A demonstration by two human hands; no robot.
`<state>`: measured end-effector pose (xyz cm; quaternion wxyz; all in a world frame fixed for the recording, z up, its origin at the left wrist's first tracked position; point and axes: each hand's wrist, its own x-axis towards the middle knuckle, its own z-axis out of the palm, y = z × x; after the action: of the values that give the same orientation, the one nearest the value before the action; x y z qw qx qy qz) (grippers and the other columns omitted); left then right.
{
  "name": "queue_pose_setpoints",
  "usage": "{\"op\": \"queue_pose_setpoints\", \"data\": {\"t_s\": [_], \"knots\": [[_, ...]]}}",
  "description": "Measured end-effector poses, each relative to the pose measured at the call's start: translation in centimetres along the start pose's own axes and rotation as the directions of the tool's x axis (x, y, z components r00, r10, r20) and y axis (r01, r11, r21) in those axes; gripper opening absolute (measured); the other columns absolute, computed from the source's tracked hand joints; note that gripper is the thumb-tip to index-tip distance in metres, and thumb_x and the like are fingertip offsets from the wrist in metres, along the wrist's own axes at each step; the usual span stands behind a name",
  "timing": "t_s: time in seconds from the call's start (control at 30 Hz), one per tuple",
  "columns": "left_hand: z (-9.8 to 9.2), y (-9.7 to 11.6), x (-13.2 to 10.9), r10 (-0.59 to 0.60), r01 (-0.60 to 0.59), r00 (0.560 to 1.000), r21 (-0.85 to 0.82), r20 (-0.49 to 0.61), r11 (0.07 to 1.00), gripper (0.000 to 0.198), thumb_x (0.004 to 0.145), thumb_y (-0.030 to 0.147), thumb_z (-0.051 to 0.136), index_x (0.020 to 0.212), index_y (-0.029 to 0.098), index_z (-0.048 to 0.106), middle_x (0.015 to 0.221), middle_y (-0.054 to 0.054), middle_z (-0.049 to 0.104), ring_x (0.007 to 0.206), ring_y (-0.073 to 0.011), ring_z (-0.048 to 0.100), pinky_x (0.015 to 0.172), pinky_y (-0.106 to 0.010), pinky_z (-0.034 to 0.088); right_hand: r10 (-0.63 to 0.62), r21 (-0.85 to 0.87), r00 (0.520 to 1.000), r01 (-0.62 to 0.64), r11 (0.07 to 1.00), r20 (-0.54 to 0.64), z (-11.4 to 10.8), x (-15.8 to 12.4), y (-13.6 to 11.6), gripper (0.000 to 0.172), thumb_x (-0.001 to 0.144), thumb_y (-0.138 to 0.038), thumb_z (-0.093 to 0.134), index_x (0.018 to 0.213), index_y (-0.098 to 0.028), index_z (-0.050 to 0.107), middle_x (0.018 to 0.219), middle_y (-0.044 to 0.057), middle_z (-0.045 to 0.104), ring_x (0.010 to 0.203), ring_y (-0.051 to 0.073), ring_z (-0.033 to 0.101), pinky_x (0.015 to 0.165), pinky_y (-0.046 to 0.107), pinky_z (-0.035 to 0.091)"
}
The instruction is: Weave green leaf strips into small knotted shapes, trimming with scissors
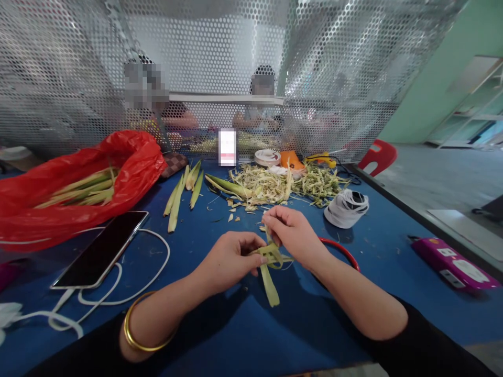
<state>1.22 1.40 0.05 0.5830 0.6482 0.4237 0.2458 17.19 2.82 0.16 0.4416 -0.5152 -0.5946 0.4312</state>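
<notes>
Both my hands meet over the blue table (220,324) and pinch a folded strip of pale green leaf (270,262). My left hand (230,259) grips the folded part from the left, with a gold bangle on that wrist. My right hand (293,233) pinches the strip from above, its fingers closed. One loose end of the leaf strip hangs down toward the table. A red ring (342,250) lies partly hidden under my right wrist.
A red plastic bag (78,193) with green leaves lies at left. A phone (102,250) with a white cable sits nearby. Loose leaves (181,196), a pile of shreds (283,183), a white roll (347,208) and a pink box (451,264) lie around. Two people sit behind a perforated screen (353,68).
</notes>
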Motion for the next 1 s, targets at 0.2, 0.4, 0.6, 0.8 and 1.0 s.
{"op": "queue_pose_setpoints", "data": {"t_s": [0.2,0.4,0.6,0.8,1.0], "knots": [[-0.3,0.1,0.0,-0.064,0.068,0.996,-0.06,0.068,0.996,0.018,0.071,0.029,0.062,0.078,0.014,0.069,0.063,0.001,0.057,0.05,-0.0091,0.049,0.054,-0.023,0.043,-0.015,0.164,0.999,0.022,0.986,-0.04,-0.1,-0.2,-1.0,0.018,0.081,-0.031,0.053,0.068,-0.019,0.052,0.047,-0.006,0.052,0.04,0.009,0.053,0.044,0.02,0.041],[-0.5,0.5,-0.3,-0.07,0.071,0.98,0.001,0.186,0.997,0.018,0.071,0.028,0.062,0.059,0.015,0.061,0.053,0.003,0.05,0.049,-0.0098,0.048,0.052,-0.022,0.04,0.097,0.273,0.995,-0.094,0.957,0.002,0.0,-0.2,-1.1,0.018,0.077,-0.032,0.058,0.068,-0.018,0.053,0.052,-0.006,0.055,0.045,0.011,0.061,0.044,0.019,0.045],[-1.0,0.8,-0.4,-0.061,0.03,0.958,0.113,0.28,0.993,0.02,0.074,0.025,0.055,0.056,0.017,0.051,0.052,0.005,0.047,0.052,-0.0104,0.048,0.054,-0.022,0.038,0.11,0.343,0.994,-0.105,0.933,0.005,0.1,-0.4,-0.9,0.016,0.077,-0.03,0.058,0.068,-0.017,0.053,0.055,-0.005,0.056,0.051,0.013,0.066,0.049,0.021,0.05],[-1.2,0.5,-0.2,-0.077,0.029,0.951,0.16,0.298,0.987,0.022,0.074,0.025,0.055,0.055,0.017,0.048,0.055,0.005,0.047,0.055,-0.0106,0.048,0.055,-0.023,0.037,-0.002,0.335,1.0,-0.008,0.942,0.03,0.7,-0.7,-1.2,0.015,0.08,-0.028,0.057,0.07,-0.018,0.052,0.058,-0.005,0.057,0.055,0.012,0.066,0.055,0.023,0.051],[-1.2,0.6,-0.1,-0.029,-0.013,0.965,0.156,0.262,0.988,0.018,0.076,0.028,0.053,0.062,0.017,0.056,0.056,0.005,0.042,0.054,-0.0095,0.041,0.053,-0.023,0.033,-0.006,0.289,0.989,0.049,0.956,-0.147,0.8,-0.4,-0.6,0.013,0.082,-0.027,0.055,0.072,-0.018,0.052,0.059,-0.005,0.057,0.06,0.014,0.068,0.059,0.024,0.052]]}}
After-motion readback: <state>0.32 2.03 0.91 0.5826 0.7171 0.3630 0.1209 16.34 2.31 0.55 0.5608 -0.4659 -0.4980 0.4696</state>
